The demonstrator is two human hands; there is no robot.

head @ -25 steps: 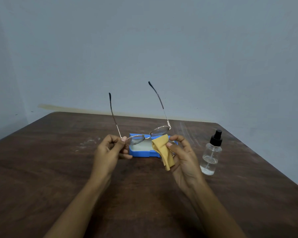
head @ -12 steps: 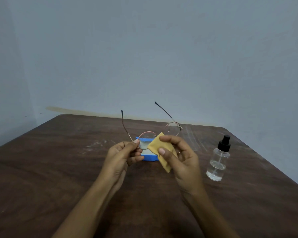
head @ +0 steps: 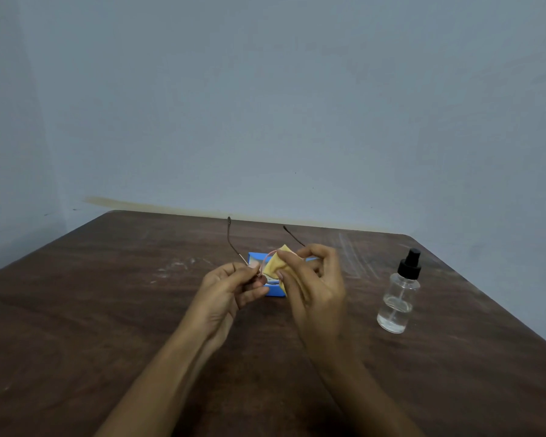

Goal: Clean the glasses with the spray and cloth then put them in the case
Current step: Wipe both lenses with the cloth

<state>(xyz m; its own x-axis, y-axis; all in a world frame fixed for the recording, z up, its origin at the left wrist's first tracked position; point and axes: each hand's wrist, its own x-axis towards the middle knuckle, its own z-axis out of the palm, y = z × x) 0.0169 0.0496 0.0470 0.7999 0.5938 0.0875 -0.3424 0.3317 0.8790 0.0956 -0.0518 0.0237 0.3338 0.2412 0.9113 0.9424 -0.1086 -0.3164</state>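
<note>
My left hand [head: 230, 287] pinches the thin metal glasses [head: 234, 244] at the left hinge, with both temple arms pointing away from me. My right hand [head: 316, 282] presses the yellow cloth [head: 273, 266] over a lens, thumb in front and fingers behind. The lenses are mostly hidden by the cloth and fingers. Just behind and below the hands lies the open blue case [head: 255, 258] on the brown table [head: 92, 310], partly covered by them. The clear spray bottle [head: 399, 298] with a black pump top stands upright to the right, apart from my hands.
The table's far edge meets a pale blue wall. Its right edge runs diagonally close behind the bottle. Faint white scuffs mark the wood left of the case.
The glasses have tilted down and come lower, temple arms now nearer the table. My right hand has closed the cloth over a lens. The view has tipped upward.
</note>
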